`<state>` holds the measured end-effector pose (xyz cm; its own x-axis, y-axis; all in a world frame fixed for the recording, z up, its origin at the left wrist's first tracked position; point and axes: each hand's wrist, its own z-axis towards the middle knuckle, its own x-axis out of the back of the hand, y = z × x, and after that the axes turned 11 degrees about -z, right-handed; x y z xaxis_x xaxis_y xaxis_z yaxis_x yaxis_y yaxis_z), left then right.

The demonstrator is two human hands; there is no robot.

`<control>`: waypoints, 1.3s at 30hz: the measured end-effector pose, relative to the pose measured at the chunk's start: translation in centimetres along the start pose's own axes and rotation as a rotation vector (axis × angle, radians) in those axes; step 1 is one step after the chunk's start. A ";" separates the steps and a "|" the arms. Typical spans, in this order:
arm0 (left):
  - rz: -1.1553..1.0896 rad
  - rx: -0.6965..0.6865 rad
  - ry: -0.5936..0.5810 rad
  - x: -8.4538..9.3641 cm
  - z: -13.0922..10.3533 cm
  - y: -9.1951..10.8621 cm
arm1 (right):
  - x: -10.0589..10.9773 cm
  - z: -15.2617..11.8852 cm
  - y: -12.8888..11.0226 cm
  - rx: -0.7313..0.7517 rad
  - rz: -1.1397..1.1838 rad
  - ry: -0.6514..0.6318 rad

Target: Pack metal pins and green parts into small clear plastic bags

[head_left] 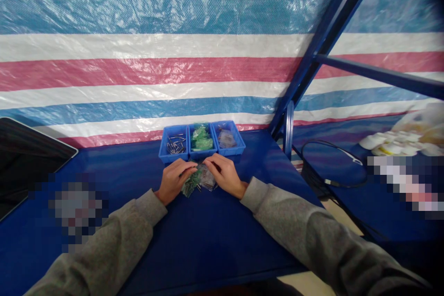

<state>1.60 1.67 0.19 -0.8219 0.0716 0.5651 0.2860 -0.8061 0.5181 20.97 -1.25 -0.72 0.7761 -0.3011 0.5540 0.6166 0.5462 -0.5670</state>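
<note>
My left hand (175,179) is closed in a pinch at the left of a small mixed pile, its fingertips over the pile's far side. Across from it my right hand (226,175) pinches too, thumb and fingers together. What lies between the fingertips is too small to make out. In the pile are green pieces (196,178), clear plastic pieces (207,179) and thin metal rods (188,188). Just behind stand three joined blue bins: the left bin (164,148) has metal rods, the middle bin (202,153) green pieces, the right bin (231,151) clear pieces.
All this rests on a blue table (208,249). At the left is a dark flat panel with a pale edge (74,151), near a blurred-out patch. A blue metal frame (294,88) rises at the right. Beyond it lie a black cable (347,187) and white rolls (391,143).
</note>
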 end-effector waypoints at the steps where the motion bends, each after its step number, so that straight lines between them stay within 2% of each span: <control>1: -0.012 -0.011 -0.017 0.0 0.0 -0.1 | 0.0 0.0 0.0 0.001 -0.001 0.000; 5: -0.043 -0.015 -0.041 0.1 0.0 -0.4 | 0.1 0.0 -0.1 -0.008 -0.004 0.013; 10: -0.016 0.009 -0.016 -0.1 -0.1 -0.5 | 0.1 0.0 -0.1 -0.009 -0.016 0.023; 16: 0.013 0.058 0.015 -0.3 -0.2 -0.6 | 0.0 -0.1 0.1 0.073 -0.012 -0.055; 22: -0.011 0.065 -0.008 -0.3 -0.3 -0.5 | -0.3 -0.3 0.3 0.119 0.010 -0.091; 30: 0.017 0.001 -0.003 -0.1 0.0 -0.2 | -0.1 -0.2 0.2 0.025 -0.015 -0.002; 39: 0.026 0.040 0.001 -0.2 0.2 0.0 | 0.0 -0.2 0.1 0.037 -0.015 -0.032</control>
<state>1.81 1.78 0.18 -0.8146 0.0501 0.5779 0.3267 -0.7836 0.5284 21.08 -1.34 -0.92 0.7618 -0.2847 0.5820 0.6225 0.5704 -0.5359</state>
